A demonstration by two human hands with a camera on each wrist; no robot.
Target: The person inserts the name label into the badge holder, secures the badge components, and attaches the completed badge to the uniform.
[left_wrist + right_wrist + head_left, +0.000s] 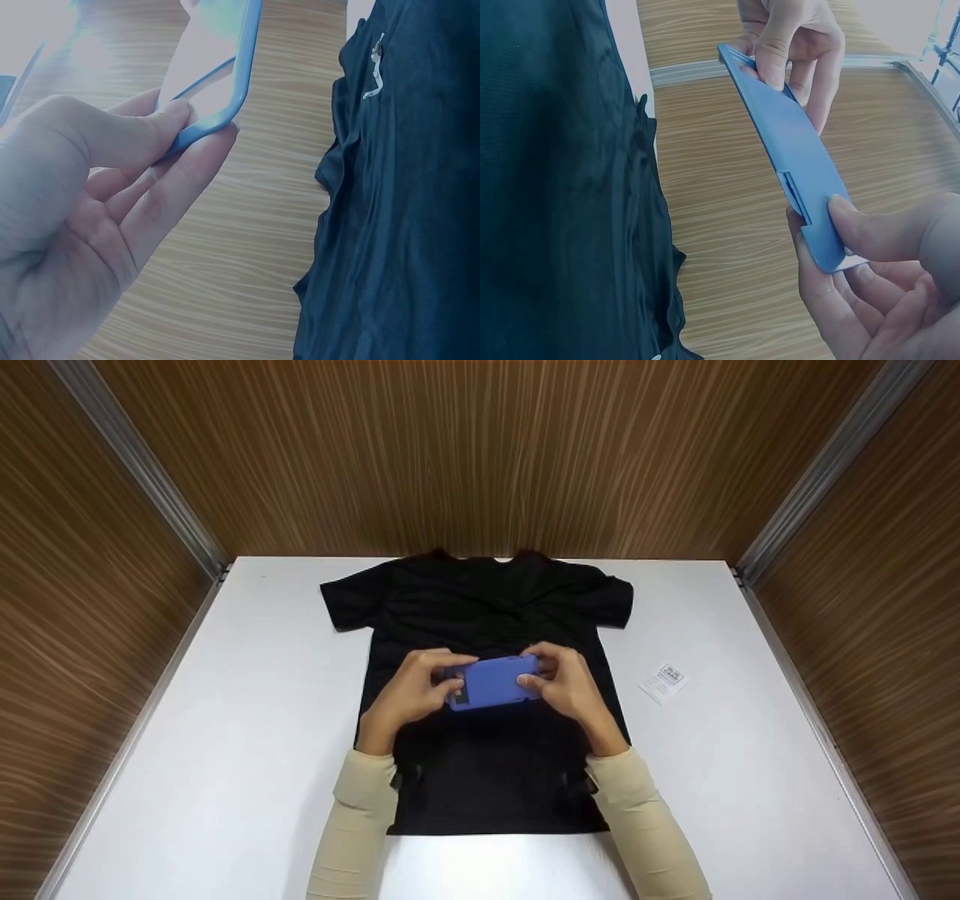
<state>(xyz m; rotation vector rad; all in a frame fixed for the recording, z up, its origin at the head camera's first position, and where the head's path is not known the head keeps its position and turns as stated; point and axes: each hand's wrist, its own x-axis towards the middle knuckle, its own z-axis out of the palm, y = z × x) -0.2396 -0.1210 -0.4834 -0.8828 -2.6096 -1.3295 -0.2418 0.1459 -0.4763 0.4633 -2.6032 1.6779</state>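
Observation:
A blue phone case (495,681) is held level over a black T-shirt (499,780), its outer back facing up. My left hand (417,684) pinches the end with the dark camera opening, thumb on top. At the opposite end my right hand (564,681) pinches the case between thumb and fingers. In the right wrist view the phone case (791,142) is tilted, with a notch along one long side, and left-hand fingers show through the opening. The left wrist view shows the case's blue rim (244,82) between left thumb and fingers.
The T-shirt lies spread flat on a white table (255,697), sleeves out to both sides. A small white card (664,683) with dark print lies right of the shirt. Wood-patterned walls (480,457) with metal corner strips enclose the table at the back and sides.

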